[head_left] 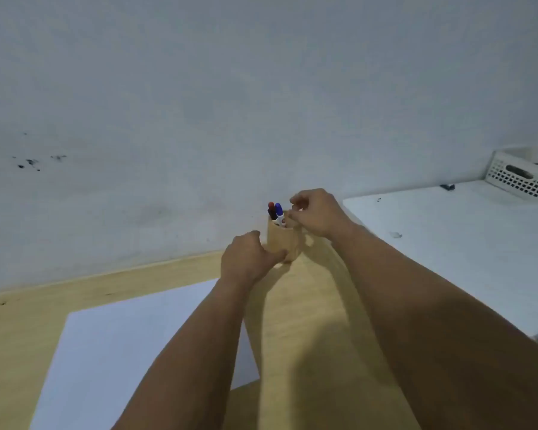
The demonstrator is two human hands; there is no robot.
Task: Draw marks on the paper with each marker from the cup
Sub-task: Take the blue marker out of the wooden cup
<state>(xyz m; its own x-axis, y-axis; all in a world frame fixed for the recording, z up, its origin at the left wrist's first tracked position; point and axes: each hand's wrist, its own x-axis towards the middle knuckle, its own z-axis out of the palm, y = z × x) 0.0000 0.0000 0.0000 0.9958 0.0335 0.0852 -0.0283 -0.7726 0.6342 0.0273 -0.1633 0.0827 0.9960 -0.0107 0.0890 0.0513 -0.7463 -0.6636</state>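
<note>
The wooden table (308, 321) carries a blank white paper (131, 352) near the person and a brown cup (281, 243) at the far edge by the wall. The left hand (246, 262) is closed around the cup's base, steadying it. The right hand (317, 215) hovers at the rim, fingers curled and pinching, though whether they already grip anything I cannot tell. A red marker (271, 209) and a blue marker (279, 212) stand upright inside. The light cup could tip if a marker is pulled sideways, spilling the rest.
</note>
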